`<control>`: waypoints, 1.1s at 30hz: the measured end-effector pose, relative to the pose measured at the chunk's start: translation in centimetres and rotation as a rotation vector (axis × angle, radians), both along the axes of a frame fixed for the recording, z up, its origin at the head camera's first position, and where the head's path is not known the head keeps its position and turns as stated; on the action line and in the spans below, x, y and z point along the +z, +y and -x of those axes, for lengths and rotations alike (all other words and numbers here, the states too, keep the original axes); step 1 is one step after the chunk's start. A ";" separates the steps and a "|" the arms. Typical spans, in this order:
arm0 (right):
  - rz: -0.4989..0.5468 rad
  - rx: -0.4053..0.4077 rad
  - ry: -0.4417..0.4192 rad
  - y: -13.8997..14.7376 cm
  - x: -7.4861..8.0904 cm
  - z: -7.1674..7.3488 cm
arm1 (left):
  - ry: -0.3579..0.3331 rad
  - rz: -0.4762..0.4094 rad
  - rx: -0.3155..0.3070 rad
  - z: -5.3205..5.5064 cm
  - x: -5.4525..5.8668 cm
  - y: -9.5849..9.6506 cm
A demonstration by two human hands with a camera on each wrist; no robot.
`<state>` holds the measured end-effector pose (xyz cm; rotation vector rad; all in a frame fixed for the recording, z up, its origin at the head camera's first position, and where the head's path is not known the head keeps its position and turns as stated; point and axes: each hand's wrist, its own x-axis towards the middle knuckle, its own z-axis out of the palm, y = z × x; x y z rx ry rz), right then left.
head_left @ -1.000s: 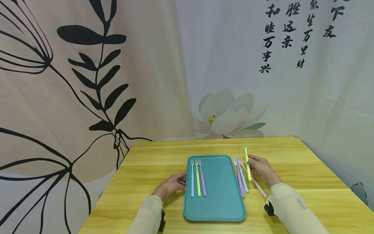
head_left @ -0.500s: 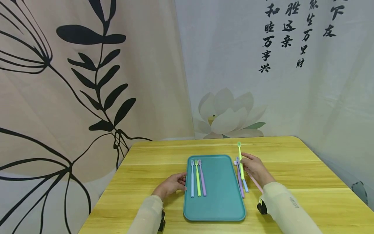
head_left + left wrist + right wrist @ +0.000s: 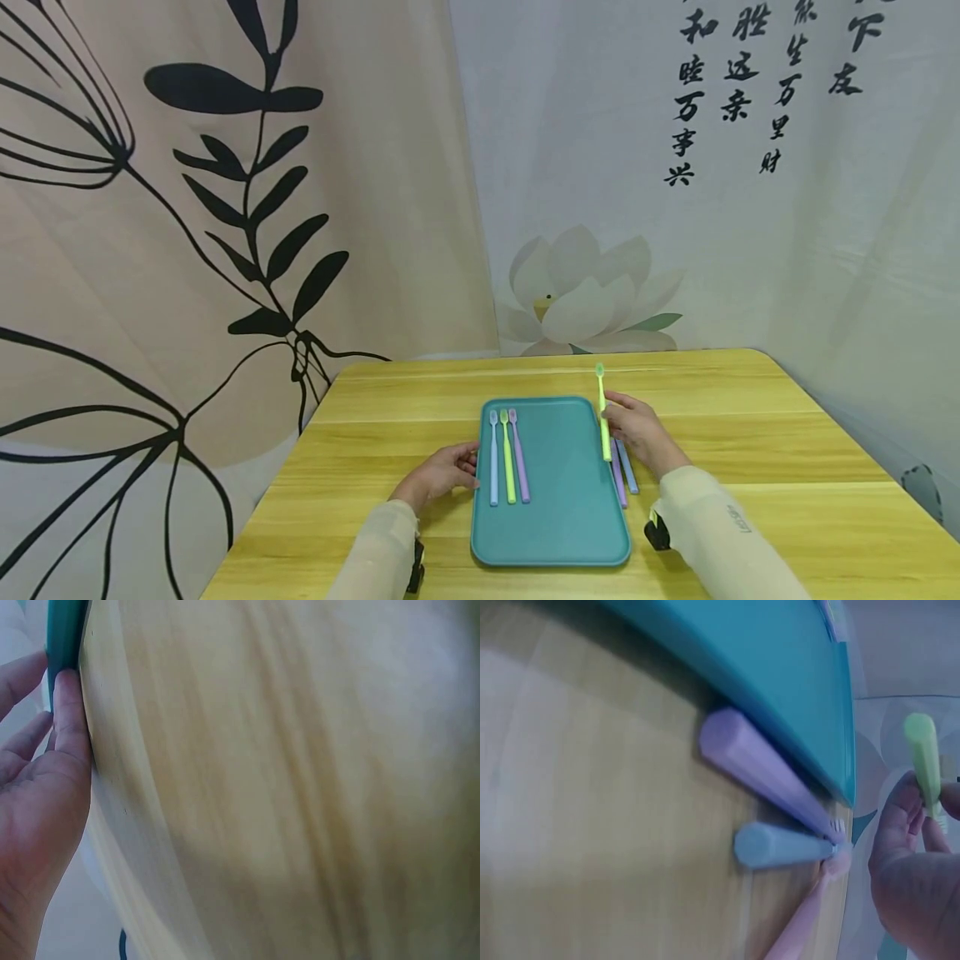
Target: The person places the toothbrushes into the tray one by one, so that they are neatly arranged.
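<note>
My right hand (image 3: 637, 423) pinches a yellow-green toothbrush (image 3: 603, 421) over the right edge of a teal tray (image 3: 555, 533), its head pointing away. In the right wrist view the fingers and thumb hold the green handle (image 3: 925, 754) raised above the table. On the tray's left side lie a blue toothbrush (image 3: 493, 467), a green one (image 3: 508, 467) and a purple one (image 3: 521, 467), side by side. My left hand (image 3: 442, 473) holds the tray's left rim, thumb and fingers on either side of the wall (image 3: 66, 637).
Right of the tray, on the wooden table (image 3: 375, 433), lie a purple toothbrush (image 3: 765, 765), a blue toothbrush (image 3: 784, 846) and a pink toothbrush (image 3: 799, 922), their heads close together. A printed curtain (image 3: 405, 208) hangs behind the table.
My right hand has moved left with the yellow-green toothbrush, from above the loose toothbrushes to the tray's right edge. The left hand and the tray have stayed put.
</note>
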<state>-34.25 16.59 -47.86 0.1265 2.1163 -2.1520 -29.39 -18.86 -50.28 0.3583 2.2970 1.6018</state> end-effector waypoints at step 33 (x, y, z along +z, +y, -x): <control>0.022 0.099 -0.037 -4.7 -0.9 -0.9 | 0.001 0.013 -0.001 0.0 0.2 0.0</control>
